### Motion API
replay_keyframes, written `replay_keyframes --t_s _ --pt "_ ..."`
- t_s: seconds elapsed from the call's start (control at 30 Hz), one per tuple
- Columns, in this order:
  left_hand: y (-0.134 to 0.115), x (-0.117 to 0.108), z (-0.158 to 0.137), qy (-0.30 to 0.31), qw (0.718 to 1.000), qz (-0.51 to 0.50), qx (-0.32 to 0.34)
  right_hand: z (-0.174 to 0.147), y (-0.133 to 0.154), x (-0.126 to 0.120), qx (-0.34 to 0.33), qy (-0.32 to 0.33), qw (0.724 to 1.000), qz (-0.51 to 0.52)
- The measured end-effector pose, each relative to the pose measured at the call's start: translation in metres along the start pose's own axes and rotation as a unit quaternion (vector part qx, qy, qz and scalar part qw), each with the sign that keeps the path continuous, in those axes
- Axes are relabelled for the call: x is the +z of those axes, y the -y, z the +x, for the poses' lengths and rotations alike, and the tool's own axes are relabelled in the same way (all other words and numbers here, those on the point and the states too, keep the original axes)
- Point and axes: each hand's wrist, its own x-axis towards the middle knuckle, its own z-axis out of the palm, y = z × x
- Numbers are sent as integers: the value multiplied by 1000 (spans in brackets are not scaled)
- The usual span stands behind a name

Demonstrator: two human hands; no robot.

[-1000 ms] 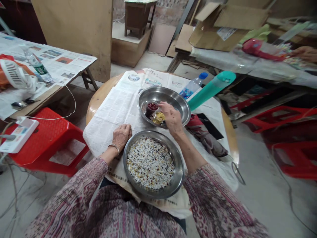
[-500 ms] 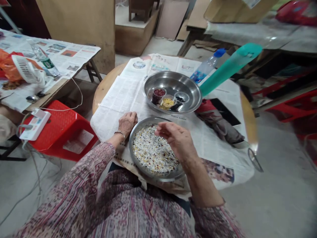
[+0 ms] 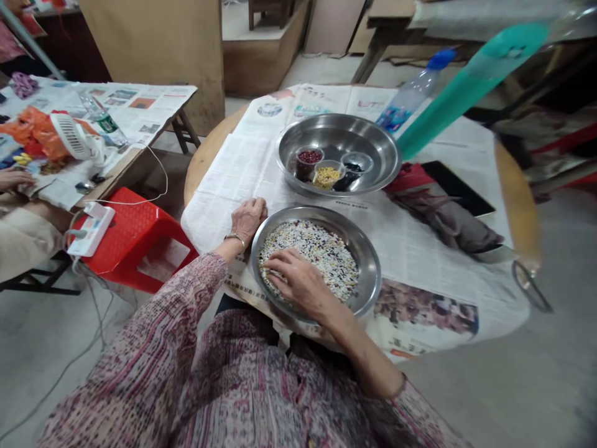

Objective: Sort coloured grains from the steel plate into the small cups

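A steel basin [image 3: 368, 292] in front of me holds a mix of white grains [image 3: 303, 233] with black, yellow and dark red bits. My right hand [image 3: 301, 280] is over the mix at the basin's near left, palm down. Its curved fingers are apart, tips at the grains. My left hand [image 3: 249, 219], with a bracelet at the wrist, rests on the newspaper beside the rim, fingers curled in and holding nothing I can see. Behind stands a larger steel basin [image 3: 382, 140] with clear cups of red beans [image 3: 310, 158], yellow grains [image 3: 327, 177] and black beans [image 3: 352, 169].
Newspaper [image 3: 224, 168] covers the round table. A bottle with a blue cap [image 3: 415, 93], a long green object [image 3: 476, 93] and a folded umbrella [image 3: 448, 218] lie right. On the left are a red stool [image 3: 125, 236], a power strip [image 3: 91, 230], a fan [image 3: 69, 137] and another person's hand [image 3: 16, 180].
My right hand has come down from above the basin to the mix at its left side, its fingers parting. My left hand stays beside the rim. The view has shifted left.
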Motion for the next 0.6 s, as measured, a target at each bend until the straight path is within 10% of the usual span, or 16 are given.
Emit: replay_keyframes --t_s 0.37,0.6 --pt "1 0 2 -4 1000 -9 3 -8 -44 -24 64 -23 978 -196" --pt "1 2 2 -12 1000 -18 3 -44 -50 -59 175 -85 979 -65"
